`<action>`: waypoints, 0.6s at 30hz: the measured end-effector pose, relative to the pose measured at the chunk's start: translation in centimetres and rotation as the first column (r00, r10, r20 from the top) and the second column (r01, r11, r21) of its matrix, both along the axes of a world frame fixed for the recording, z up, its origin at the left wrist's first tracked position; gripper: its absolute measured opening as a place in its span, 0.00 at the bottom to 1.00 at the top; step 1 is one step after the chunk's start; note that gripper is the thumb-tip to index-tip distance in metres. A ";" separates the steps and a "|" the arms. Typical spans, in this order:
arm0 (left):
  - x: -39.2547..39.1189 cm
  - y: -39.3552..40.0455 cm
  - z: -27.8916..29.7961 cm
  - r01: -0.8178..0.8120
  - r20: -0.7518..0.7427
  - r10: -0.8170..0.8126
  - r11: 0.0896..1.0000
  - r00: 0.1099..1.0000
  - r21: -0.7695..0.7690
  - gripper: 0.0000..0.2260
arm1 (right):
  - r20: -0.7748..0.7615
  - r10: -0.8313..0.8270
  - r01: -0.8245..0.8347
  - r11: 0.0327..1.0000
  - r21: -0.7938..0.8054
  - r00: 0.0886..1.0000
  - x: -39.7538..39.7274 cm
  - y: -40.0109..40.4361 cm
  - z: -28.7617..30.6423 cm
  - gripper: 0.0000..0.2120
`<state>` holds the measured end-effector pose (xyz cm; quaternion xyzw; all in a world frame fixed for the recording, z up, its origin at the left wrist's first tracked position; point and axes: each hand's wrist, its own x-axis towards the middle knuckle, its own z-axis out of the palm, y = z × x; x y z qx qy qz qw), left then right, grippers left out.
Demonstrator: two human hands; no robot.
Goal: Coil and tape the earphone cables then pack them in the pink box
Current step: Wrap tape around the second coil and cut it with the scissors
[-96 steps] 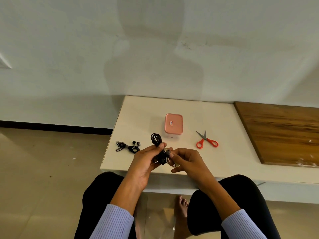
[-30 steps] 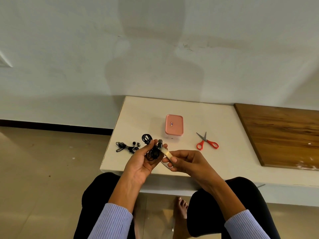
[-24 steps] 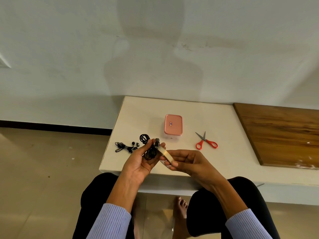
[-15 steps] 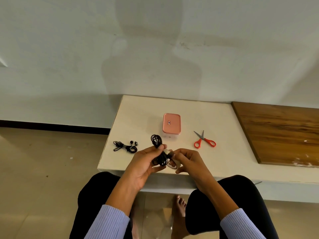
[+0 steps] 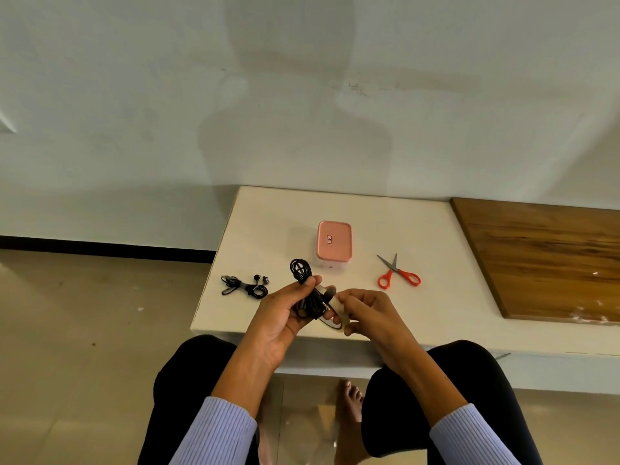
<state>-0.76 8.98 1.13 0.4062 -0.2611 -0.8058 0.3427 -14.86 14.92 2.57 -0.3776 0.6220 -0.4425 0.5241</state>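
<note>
My left hand [image 5: 281, 317] grips a coiled black earphone cable [image 5: 303, 273]; its loop sticks up above my thumb. My right hand [image 5: 367, 310] holds a clear tape roll [image 5: 333, 320] pressed against the right side of the coil. A second black earphone [image 5: 246, 286] lies coiled on the white table [image 5: 446, 297] near its left edge. The pink box [image 5: 334, 241] sits with its lid on, beyond my hands.
Red-handled scissors [image 5: 399, 275] lie to the right of the pink box. A brown wooden board [image 5: 543, 256] covers the table's right part. The table's front edge runs just under my hands, with my knees below it.
One second ago my right hand was drawing a strip of tape out from the coil. Both hands have since come together, and the roll now sits against the cable.
</note>
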 end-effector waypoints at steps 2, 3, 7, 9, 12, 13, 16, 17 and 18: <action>0.0 -0.1 0.0 -0.007 -0.008 0.007 1.000 1.000 0.006 0.12 | 0.011 0.001 -0.001 1.000 -0.002 1.000 0.0 0.0 0.0 0.12; 0.0 -0.1 0.0 -0.009 -0.008 0.009 1.000 1.000 0.007 0.12 | 0.017 -0.004 0.004 1.000 0.000 1.000 0.0 0.1 0.0 0.12; 0.0 -0.1 0.1 -0.017 -0.036 0.018 0.999 0.999 0.029 0.08 | 0.052 0.000 0.000 1.000 0.002 0.999 0.0 0.0 0.0 0.12; 0.1 -0.1 0.2 -0.017 -0.053 0.019 0.999 0.998 0.035 0.06 | 0.075 0.001 -0.001 1.000 -0.003 0.997 0.0 0.0 0.2 0.12; 0.2 -0.2 0.3 -0.017 -0.058 0.019 0.999 0.998 0.031 0.06 | 0.085 0.010 -0.009 1.000 -0.012 0.996 0.0 0.0 0.2 0.14; 0.2 -0.1 0.4 -0.017 -0.059 0.019 0.999 0.998 0.031 0.06 | 0.083 0.013 -0.012 1.000 -0.012 0.996 -0.1 0.0 0.2 0.15; 0.2 -0.2 0.4 -0.019 -0.053 0.021 0.999 0.998 0.031 0.06 | 0.085 0.014 -0.012 1.000 -0.017 0.996 -0.1 0.0 0.0 0.15; 0.2 -0.2 0.4 -0.023 -0.055 0.025 0.999 0.998 0.035 0.06 | 0.091 0.015 -0.013 1.000 -0.020 0.996 -0.1 0.0 0.0 0.15; 0.3 -0.2 0.4 -0.029 -0.057 0.031 0.999 0.998 0.042 0.06 | 0.096 0.018 -0.015 1.000 -0.025 0.995 -0.1 0.0 -0.1 0.15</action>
